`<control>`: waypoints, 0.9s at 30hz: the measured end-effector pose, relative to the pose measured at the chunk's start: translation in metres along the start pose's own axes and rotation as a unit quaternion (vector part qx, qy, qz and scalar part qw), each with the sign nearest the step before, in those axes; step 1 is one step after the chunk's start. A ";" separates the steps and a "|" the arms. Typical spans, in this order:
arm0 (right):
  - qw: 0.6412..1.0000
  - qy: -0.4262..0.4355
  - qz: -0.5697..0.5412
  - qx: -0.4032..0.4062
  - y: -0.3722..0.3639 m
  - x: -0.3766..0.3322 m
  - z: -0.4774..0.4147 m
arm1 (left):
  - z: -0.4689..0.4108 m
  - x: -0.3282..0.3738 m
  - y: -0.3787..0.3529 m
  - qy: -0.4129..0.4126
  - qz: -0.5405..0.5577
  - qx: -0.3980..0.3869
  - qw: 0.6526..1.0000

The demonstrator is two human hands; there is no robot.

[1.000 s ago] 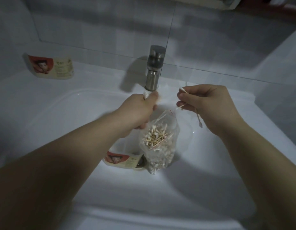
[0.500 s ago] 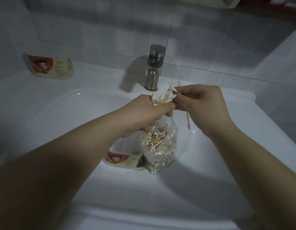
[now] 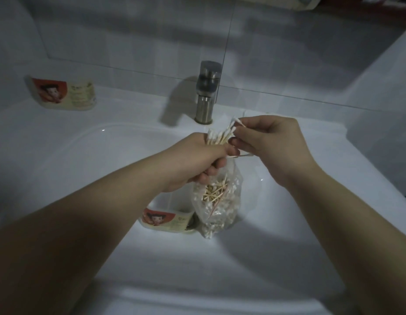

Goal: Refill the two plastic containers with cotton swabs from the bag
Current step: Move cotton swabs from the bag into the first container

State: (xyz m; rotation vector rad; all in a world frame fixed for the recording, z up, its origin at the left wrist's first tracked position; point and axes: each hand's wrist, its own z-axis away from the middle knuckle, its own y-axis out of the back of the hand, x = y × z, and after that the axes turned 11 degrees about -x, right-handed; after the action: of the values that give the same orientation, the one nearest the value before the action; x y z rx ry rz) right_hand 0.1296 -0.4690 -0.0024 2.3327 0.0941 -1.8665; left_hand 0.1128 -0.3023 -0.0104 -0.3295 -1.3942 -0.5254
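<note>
We now clutch a bigger swab bundle (image 3: 220, 138) and the bag (image 3: 220, 201) in our left grip (image 3: 197, 161), right grip (image 3: 272, 144) pinching more swabs (image 3: 236, 122) for the container (image 3: 163, 220).

1. The left hand (image 3: 197, 160) grips a bundle of cotton swabs (image 3: 219, 138), tips pointing up, together with the neck of the clear bag (image 3: 222, 201).
2. The bag hangs from the left hand down into the basin of the sink (image 3: 61, 155) and holds loose swabs.
3. The right hand (image 3: 272, 142) pinches a few swabs at the upper right edge of the bundle.
4. A labelled container (image 3: 163, 220) lies in the basin, just beside the bag's lower left, partly hidden by the left forearm.
5. A second container (image 3: 63, 93) rests on the ledge at far left, well apart from both hands.
6. The faucet (image 3: 207, 92) stands upright behind the hands.
</note>
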 end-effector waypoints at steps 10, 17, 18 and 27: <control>0.999 0.012 0.034 0.033 0.009 -0.008 0.003 | 0.001 0.003 0.010 -0.023 -0.001 0.059 0.998; 0.995 -0.033 0.071 -0.055 0.007 0.001 0.000 | -0.005 -0.006 0.004 -0.039 0.014 0.077 0.996; 0.995 -0.043 0.054 -0.069 0.006 0.001 -0.001 | -0.006 -0.008 0.003 -0.042 0.011 0.081 0.996; 0.990 0.006 0.097 -0.099 -0.001 -0.001 0.006 | -0.011 -0.012 0.007 -0.113 0.005 0.146 0.983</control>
State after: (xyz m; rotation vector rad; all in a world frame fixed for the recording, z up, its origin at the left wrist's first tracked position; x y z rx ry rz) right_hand 0.1233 -0.4689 -0.0023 2.1372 0.0474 -1.6706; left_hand 0.1247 -0.2998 -0.0231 -0.1617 -1.6637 -0.2737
